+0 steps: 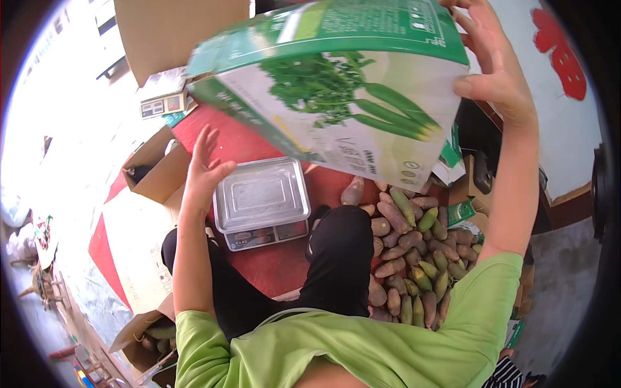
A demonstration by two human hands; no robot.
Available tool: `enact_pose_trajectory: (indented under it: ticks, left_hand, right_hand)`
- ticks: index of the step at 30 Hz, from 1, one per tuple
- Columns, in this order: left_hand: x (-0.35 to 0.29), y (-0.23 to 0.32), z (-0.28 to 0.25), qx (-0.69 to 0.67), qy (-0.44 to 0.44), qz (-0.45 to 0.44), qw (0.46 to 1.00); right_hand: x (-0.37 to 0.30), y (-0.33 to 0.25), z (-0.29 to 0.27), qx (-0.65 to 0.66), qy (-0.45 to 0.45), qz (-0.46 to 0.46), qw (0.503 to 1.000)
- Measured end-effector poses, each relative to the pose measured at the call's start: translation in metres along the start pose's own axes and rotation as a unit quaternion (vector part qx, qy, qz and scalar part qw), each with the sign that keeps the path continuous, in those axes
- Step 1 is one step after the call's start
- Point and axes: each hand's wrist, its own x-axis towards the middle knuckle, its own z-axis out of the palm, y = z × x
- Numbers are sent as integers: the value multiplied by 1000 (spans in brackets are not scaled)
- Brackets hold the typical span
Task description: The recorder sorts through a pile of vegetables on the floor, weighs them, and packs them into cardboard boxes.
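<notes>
A large green and white cardboard box (349,97), printed with pictures of long green radishes, is tilted in the air in front of me. My right hand (495,77) grips it at its right end, with the thumb on the printed side. Fingers spread, my left hand (206,168) hovers below the box's left end, apart from it and holding nothing. Beside that hand, a clear plastic tub (262,194) sits on a dark weighing scale (259,237) between my legs. By my right leg lies a heap of purple and green radishes (414,258).
A red mat (275,268) covers the floor under the scale. An opened brown carton (155,161) stands to the left, and another carton (132,339) holds roots at lower left. A big cardboard sheet (181,35) rises at the back. A white wall (563,136) bounds the right.
</notes>
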Motion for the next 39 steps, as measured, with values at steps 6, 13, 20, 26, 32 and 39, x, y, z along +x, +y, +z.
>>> enact_pose_trajectory:
  ticks: [6,13,20,26,32,39]
  left_hand:
    - [-3,4,-59,-154,127,35,979]
    - [-36,9,-100,-193,153,19,969]
    - [-42,29,-92,-58,258,60,963]
    - [-42,40,-50,276,166,119,939]
    - [-35,43,0,520,90,230,818]
    - [-29,12,46,640,18,319,699]
  right_hand:
    - [43,24,44,264,-82,-81,958]
    - [69,70,94,384,-190,-184,885]
    - [50,117,131,371,-166,-31,913]
    - [-6,196,178,298,-242,205,900]
    - [-61,210,248,291,-274,217,891]
    - [-110,267,309,202,-345,388,831]
